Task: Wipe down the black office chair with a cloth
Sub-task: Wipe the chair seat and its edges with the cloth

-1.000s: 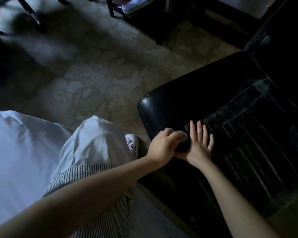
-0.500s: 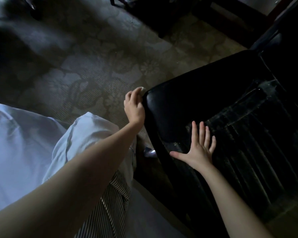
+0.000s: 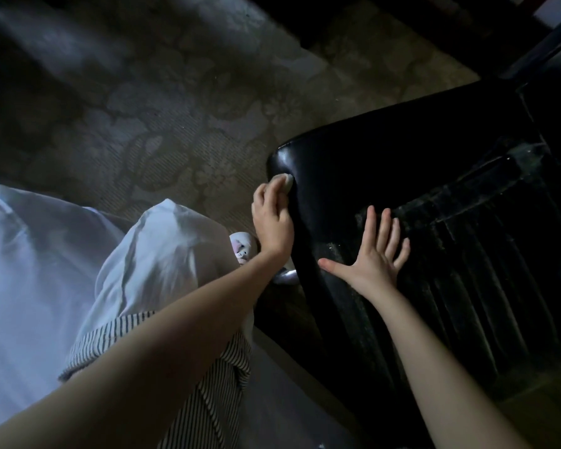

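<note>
At the near left, a bent knee in a pale garment [image 3: 156, 254] with a striped hem [image 3: 208, 400] fills the corner, above a flower-patterned floor [image 3: 175, 118]. Just right of the knee, white footwear [image 3: 242, 246] with a cartoon print peeks out. The left hand [image 3: 272, 222] has its fingers [image 3: 261, 197] curled round a small pale cloth [image 3: 285, 183], holding it against the rounded left edge of the black office chair [image 3: 386, 163], near the seat's far corner. Further right, the right hand [image 3: 378, 257] lies flat on the dusty seat, fingers straight, spread and grasping nothing.
</note>
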Motion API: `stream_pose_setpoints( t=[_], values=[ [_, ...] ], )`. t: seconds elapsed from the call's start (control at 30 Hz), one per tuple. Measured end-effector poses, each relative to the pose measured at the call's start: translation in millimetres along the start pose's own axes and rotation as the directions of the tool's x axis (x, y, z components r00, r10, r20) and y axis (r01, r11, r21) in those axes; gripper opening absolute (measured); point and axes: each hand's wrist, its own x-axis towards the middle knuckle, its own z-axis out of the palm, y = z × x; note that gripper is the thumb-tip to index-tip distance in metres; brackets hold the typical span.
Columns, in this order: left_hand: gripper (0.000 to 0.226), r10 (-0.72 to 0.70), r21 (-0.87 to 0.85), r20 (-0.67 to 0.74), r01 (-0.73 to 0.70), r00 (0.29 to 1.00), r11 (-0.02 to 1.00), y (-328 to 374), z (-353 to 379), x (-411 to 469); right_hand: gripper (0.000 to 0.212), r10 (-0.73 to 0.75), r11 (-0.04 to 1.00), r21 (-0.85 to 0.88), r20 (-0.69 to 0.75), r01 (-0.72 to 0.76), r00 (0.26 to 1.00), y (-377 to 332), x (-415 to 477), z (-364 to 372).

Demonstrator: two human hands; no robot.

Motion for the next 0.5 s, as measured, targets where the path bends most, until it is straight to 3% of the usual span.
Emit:
stream_pose_setpoints(
  t=[0.5],
  values=[
    [0.036,0.079,0.075,0.189,-0.094,0.979,0.993,-5,6,-20,0.129,0.179,0.979,0.104,-0.043,-0.174,0.983,-31,44,-7]
  ],
)
